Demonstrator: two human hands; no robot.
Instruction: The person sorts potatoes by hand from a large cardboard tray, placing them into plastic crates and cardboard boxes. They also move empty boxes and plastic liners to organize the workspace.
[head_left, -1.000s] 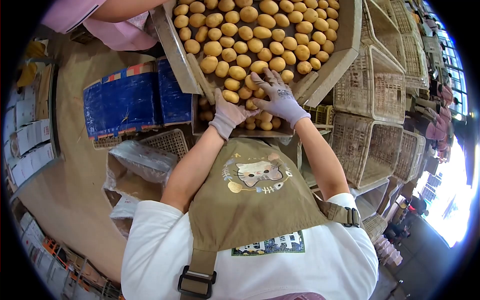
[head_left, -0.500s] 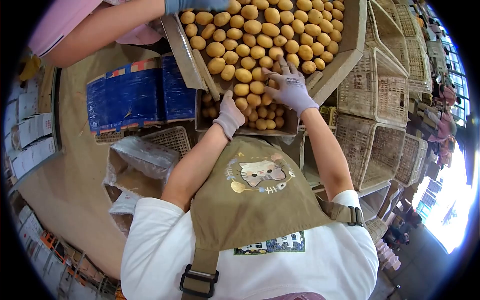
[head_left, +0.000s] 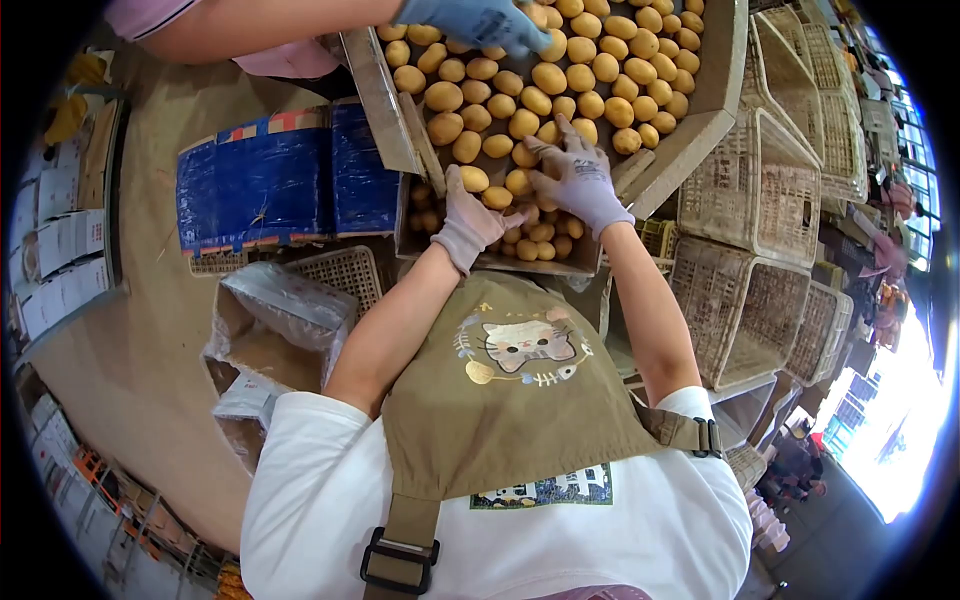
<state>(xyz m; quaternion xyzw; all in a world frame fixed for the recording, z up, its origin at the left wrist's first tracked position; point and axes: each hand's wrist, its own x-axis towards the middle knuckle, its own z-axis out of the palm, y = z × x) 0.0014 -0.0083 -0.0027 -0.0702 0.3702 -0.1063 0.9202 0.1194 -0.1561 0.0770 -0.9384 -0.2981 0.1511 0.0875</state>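
Observation:
Many round yellow-brown potatoes [head_left: 549, 78] lie on a dark sorting tray with wooden sides [head_left: 690, 150]. Below its narrow opening stands a box [head_left: 560, 266] holding more of them. My left hand [head_left: 468, 218], in a pale glove, is at the left of the opening with its fingers apart, touching potatoes there. On the right, my right hand [head_left: 580, 178], also gloved, rests spread on potatoes at the mouth of the tray. Neither hand is closed round a potato.
A co-worker's blue-gloved hand [head_left: 485, 20] reaches over the tray from the upper left. Stacked plastic crates [head_left: 750, 185] stand at the right. Blue wrapped boxes [head_left: 255, 185] and an open plastic-lined carton [head_left: 275, 330] are at the left.
My left hand's fingers have spread and reach further right over the box. The co-worker's hand has moved right and down over the tray. Potatoes near the opening have shifted.

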